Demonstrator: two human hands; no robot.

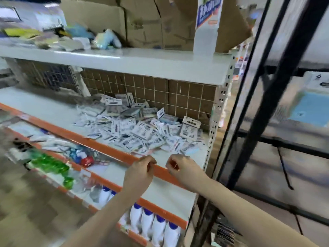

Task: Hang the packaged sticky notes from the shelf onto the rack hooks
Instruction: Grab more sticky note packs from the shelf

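A heap of packaged sticky notes [140,125] lies on the white middle shelf [53,109], against the brown wire-grid back. Both my hands hover just in front of the shelf's orange front edge [99,147], below the heap. My left hand [140,168] has its fingers curled, with nothing visible in it. My right hand [179,166] also has curled fingers and shows no package. The two hands are close together, a small gap between them. The black rack [263,107] stands to the right; one black hook [284,168] sticks out from it. The picture is motion-blurred.
Cardboard boxes [151,24] and loose items fill the top shelf. Lower shelves hold green packets [51,164] and white bottles with blue caps [153,227]. A blue-fronted package [309,111] hangs on the rack at the right.
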